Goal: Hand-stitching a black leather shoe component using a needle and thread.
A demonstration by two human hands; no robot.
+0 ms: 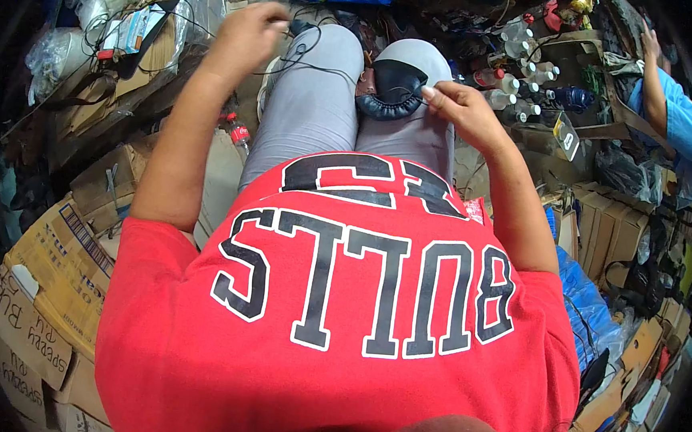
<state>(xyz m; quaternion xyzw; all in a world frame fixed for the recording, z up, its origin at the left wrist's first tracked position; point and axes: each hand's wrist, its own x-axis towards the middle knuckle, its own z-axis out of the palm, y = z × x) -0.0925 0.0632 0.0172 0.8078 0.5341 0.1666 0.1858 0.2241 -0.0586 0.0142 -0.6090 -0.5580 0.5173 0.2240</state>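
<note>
A black leather piece with a gathered, puckered edge (pixel 397 81), like a shoe upper, lies over my right thigh near the knee. Beside its right edge my right hand (pixel 475 119) is closed, thumb and forefinger pinching a thin dark thread that curves over the leather. My left hand (pixel 248 39) is raised out to the left of my left knee, fingers curled in a pinch. Black thread (pixel 321 68) loops across my left thigh between that hand and the leather. The exact grip of the left fingertips is too small to make out fully.
Plastic bottles (pixel 505 91) crowd the floor right of my knees. A red-labelled bottle (pixel 238 131) lies left of my legs. Cardboard boxes (pixel 62 260) stand lower left, with clear plastic bags (pixel 56 59) above. Another person in a blue shirt (pixel 682 119) is at far right.
</note>
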